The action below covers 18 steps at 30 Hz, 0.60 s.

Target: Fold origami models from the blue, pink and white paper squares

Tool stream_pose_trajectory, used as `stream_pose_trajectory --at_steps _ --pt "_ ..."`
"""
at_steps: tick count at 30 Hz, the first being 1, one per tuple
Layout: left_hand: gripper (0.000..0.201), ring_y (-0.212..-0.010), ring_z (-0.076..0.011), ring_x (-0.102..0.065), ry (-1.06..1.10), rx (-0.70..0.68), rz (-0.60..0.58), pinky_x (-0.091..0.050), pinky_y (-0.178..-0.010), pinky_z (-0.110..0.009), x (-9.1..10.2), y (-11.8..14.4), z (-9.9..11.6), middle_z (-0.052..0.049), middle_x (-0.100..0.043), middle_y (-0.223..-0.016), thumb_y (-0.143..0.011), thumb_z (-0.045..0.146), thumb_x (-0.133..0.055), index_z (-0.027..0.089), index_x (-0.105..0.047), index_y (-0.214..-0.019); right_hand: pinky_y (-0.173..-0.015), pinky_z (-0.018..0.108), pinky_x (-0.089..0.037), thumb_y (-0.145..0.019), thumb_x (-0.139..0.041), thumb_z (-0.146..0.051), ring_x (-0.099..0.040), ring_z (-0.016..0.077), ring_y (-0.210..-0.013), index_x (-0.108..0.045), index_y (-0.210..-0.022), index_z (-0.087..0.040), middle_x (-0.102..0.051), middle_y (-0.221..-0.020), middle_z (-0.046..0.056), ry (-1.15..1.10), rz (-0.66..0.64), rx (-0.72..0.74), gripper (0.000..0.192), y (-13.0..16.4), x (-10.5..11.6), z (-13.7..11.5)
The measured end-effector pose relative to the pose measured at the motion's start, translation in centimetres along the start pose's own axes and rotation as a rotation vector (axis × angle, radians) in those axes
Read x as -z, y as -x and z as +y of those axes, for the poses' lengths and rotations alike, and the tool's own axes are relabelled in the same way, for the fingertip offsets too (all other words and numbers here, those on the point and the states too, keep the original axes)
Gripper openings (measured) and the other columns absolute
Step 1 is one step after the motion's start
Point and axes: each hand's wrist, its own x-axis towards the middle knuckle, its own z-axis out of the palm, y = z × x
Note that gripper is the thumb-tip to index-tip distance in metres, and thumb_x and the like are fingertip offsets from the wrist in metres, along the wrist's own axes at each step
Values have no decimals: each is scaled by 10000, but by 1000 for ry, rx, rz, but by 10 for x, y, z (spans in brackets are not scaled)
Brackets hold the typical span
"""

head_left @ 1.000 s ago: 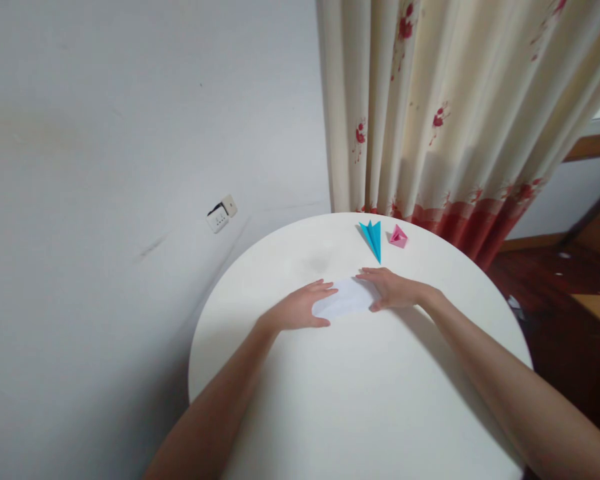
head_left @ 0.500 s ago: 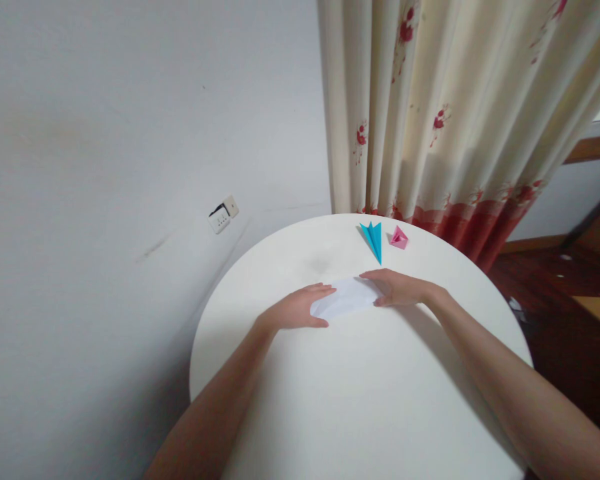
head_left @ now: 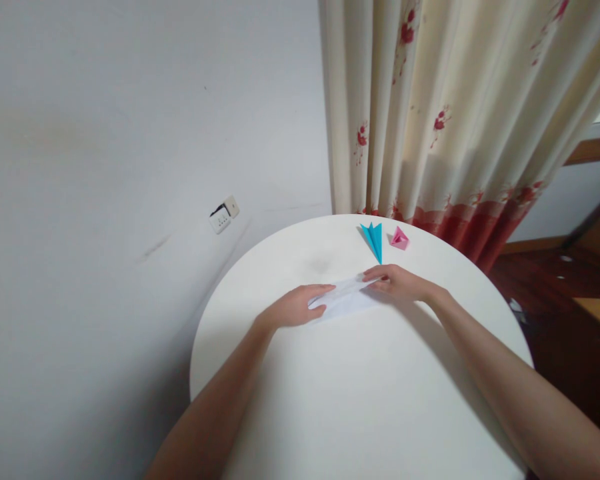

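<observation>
A white sheet of paper (head_left: 347,300) lies on the round white table (head_left: 370,393), with a folded strip along its far side. My left hand (head_left: 296,305) holds its left end, thumb on the near side and fingers on the far side. At the right end, my right hand (head_left: 393,280) has its thumb and fingers closed round the far edge of the paper. The fingertips partly cover both ends. Just beyond my right hand lies a blue paper plane (head_left: 374,240), and right of that a small pink folded paper piece (head_left: 399,238).
A pale wall (head_left: 130,167) with a socket (head_left: 221,221) runs along the left. Behind the table hangs a floral curtain (head_left: 460,100) with a red lower band. The dark floor (head_left: 540,280) at the right has small scraps on it.
My thumbs have moved away from the near edge toward the far side, and a folded strip now shows along the paper's far part. The blue and pink pieces have stayed put.
</observation>
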Motion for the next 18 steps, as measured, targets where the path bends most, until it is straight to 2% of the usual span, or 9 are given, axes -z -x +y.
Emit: stream_pose_trajectory --at_steps 5,10,15,18 --pt "419 -1167 -206 -608 67 19 106 -449 -1023 -308 9 -1 1 -31 -644 -1292 -887 283 -509 229 -612 -1290 -891 356 -511 -854 -529 -280 -657 258 -1023 -737 -1041 -190 -713 -1144 90 17 96 -9 294 -3 1 -1" --pt "320 -1050 -205 -658 39 78 315 -511 -936 -322 12 -3 -6 -10 -714 -1154 -915 332 -484 251 -712 -1124 -766 351 -514 -888 -476 -382 -650 238 -819 -713 -890 -155 -737 -921 87 34 238 -23 328 -7 0 3" --pt "304 -1031 -209 -660 35 114 530 -503 -956 -364 9 -8 -19 -36 -728 -1086 -933 341 -466 234 -720 -1062 -644 311 -465 -865 -487 -452 -574 198 -666 -620 -679 -163 -651 -683 34 2 361 -52 369 -17 -8 13" --pt "303 -1110 -206 -625 56 132 654 -465 -1012 -383 7 -10 -28 -63 -690 -1173 -927 312 -487 218 -667 -1151 -612 306 -449 -848 -495 -467 -553 193 -639 -598 -658 -172 -623 -641 23 -58 445 -80 366 -30 -7 13"
